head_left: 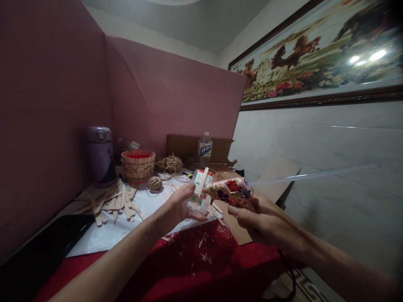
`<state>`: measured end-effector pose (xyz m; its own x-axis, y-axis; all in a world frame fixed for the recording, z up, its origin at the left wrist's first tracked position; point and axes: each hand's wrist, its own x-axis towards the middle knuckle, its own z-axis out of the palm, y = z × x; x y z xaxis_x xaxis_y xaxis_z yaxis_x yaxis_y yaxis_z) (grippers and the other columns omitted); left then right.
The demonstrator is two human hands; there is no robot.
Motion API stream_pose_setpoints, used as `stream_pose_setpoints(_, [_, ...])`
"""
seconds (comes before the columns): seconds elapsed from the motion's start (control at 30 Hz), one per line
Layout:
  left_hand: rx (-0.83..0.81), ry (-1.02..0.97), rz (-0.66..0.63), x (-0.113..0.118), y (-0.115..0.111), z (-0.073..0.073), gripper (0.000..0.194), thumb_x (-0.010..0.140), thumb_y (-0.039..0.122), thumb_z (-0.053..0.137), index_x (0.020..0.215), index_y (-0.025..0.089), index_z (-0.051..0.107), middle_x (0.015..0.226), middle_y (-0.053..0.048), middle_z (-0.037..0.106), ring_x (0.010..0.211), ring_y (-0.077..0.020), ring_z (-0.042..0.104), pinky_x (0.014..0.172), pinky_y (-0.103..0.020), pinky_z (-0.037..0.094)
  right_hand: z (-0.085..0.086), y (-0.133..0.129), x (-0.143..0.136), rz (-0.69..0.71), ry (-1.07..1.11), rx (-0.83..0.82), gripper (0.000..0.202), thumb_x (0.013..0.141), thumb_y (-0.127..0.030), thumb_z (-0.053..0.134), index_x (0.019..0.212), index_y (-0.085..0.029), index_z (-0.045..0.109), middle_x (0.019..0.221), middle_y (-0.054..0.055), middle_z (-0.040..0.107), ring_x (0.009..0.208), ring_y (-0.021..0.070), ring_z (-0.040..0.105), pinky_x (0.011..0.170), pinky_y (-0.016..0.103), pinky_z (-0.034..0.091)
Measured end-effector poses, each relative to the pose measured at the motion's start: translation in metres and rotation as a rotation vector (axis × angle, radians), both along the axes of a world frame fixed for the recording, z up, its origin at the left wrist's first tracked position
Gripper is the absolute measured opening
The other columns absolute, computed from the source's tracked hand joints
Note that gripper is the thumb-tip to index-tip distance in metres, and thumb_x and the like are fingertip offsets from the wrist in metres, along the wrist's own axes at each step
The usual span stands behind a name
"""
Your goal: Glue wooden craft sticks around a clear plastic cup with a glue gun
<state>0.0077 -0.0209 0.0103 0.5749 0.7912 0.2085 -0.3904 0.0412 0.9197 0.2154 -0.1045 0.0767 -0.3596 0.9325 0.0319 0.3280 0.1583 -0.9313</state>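
Note:
My left hand (179, 204) is closed round a small clear plastic box (206, 203) with a green, white and red label. A wooden craft stick (200, 187) lies lengthwise against the box's face. My right hand (262, 218) grips a flower-patterned glue gun (231, 191) by its handle. The gun's nozzle points left, close to the stick; whether they touch I cannot tell. A long clear glue stick (317, 174) juts out of the gun's rear towards the right.
Loose craft sticks (116, 201) lie on white paper at the left, near a purple bottle (101, 157), a stick-covered basket (138, 165) and twine (171, 163). Behind stand a clear bottle (205, 149) and cardboard (181, 144). Wood scraps dot the red cloth (176, 268). A black cord hangs below my right hand.

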Motion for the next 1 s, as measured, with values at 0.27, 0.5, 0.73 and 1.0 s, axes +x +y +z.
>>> stream_pose_setpoints(0.27, [0.011,-0.021,-0.016,0.0,0.003,-0.003,0.047,0.088,0.047,0.052,0.123,0.015,0.055,0.104,-0.014,0.062,0.079,-0.02,0.066,0.063,-0.031,0.059,-0.005,0.006,0.002,-0.047,0.004,0.001,0.043,0.082,-0.054,0.061,0.066,-0.021,0.039,0.054,-0.008,0.032,0.042,0.0041,0.023,0.036,0.018,0.019])
stream_pose_setpoints(0.5, [0.02,0.003,-0.003,0.002,0.002,-0.002,0.05,0.085,0.049,0.055,0.123,0.016,0.054,0.104,-0.013,0.061,0.08,-0.02,0.065,0.062,-0.031,0.058,-0.008,0.009,0.006,-0.052,-0.012,0.017,0.044,0.084,-0.055,0.057,0.065,-0.022,0.037,0.052,-0.008,0.031,0.041,0.0045,0.025,0.036,0.019,0.021])
stream_pose_setpoints(0.73, [0.017,0.014,-0.007,0.002,0.001,0.001,0.057,0.08,0.052,0.062,0.123,0.016,0.053,0.101,-0.012,0.06,0.078,-0.0197,0.064,0.061,-0.031,0.057,-0.009,0.009,0.008,-0.124,-0.054,0.013,0.046,0.082,-0.058,0.058,0.066,-0.022,0.035,0.052,-0.009,0.031,0.041,0.0049,0.028,0.037,0.019,0.022])
stream_pose_setpoints(1.0, [0.015,0.012,-0.016,0.002,0.001,0.0,0.054,0.082,0.052,0.059,0.122,0.017,0.053,0.109,-0.014,0.059,0.081,-0.0195,0.064,0.062,-0.03,0.058,-0.008,0.011,0.011,-0.105,-0.046,0.009,0.048,0.083,-0.059,0.057,0.061,-0.022,0.034,0.05,-0.009,0.029,0.04,0.0045,0.026,0.037,0.02,0.018])
